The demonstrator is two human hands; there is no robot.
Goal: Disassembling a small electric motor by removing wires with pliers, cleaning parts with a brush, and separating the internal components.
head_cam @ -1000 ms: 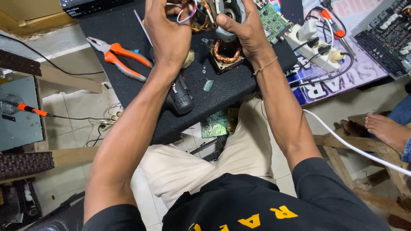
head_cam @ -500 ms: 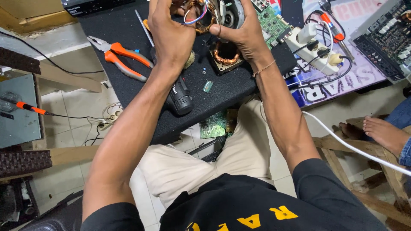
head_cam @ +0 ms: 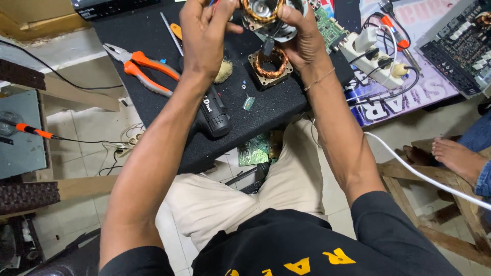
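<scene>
My right hand [head_cam: 303, 37] grips a round metal motor housing with copper windings [head_cam: 266, 15] at the top edge of the view. My left hand [head_cam: 203, 38] is closed around thin coloured wires that run from that motor; the wire ends are cut off by the frame. Below the motor, a square copper-wound stator [head_cam: 272, 65] lies on the black foam mat [head_cam: 276, 110]. A small brush head [head_cam: 224, 71] sits beside my left wrist. A black cordless driver [head_cam: 214, 115] lies on the mat under my left forearm.
Orange-handled pliers [head_cam: 146, 69] and a thin metal rod [head_cam: 171, 33] lie at the mat's left. A white power strip [head_cam: 373, 59] with plugs, a green circuit board [head_cam: 330, 25] and an amplifier board [head_cam: 460, 46] lie right. Another person's bare foot [head_cam: 458, 156] rests on a wooden frame.
Both hands have lifted the motor and wires higher, toward the top edge of the view. The stator on the mat is now fully uncovered.
</scene>
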